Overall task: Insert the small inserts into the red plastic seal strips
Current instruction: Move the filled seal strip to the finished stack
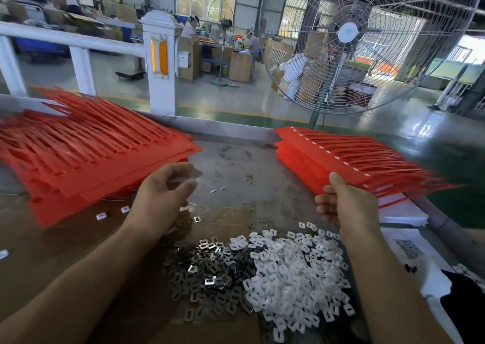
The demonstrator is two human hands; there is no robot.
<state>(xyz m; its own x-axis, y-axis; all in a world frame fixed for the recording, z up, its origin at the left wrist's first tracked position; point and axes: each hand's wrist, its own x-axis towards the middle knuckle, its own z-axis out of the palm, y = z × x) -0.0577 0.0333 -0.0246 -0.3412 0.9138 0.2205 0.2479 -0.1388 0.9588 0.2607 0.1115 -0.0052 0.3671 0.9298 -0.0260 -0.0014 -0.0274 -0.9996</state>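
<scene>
The worktable (236, 165) carries everything loose; nothing sits in a box or tray. Taking the heap of white plastic inserts (294, 272) near the front edge as the landmark: a heap of dark metal inserts (207, 275) lies touching it on its left, both spread over a flat sheet of brown cardboard (65, 244). A few stray inserts lie scattered beyond the heap on the bare metal top. Far to the upper left of the white heap lies a broad stack of red seal strips (86, 154), their holes looking empty. To the upper right of the heap lies a second stack of red seal strips (341, 157), whose heads show small white inserts seated in a row.

The left hand (162, 191) hovers above and to the left of the white heap, just by the near edge of the left stack, fingers loosely curled; motion blur hides whether the fingertips pinch anything. The right hand (343, 202) is above the heap's right side, thumb up against the near corner of the right stack, fingers curled under it, seemingly gripping that corner

Behind the table stand a white railing (78, 44) and a large fan (349, 33)
</scene>
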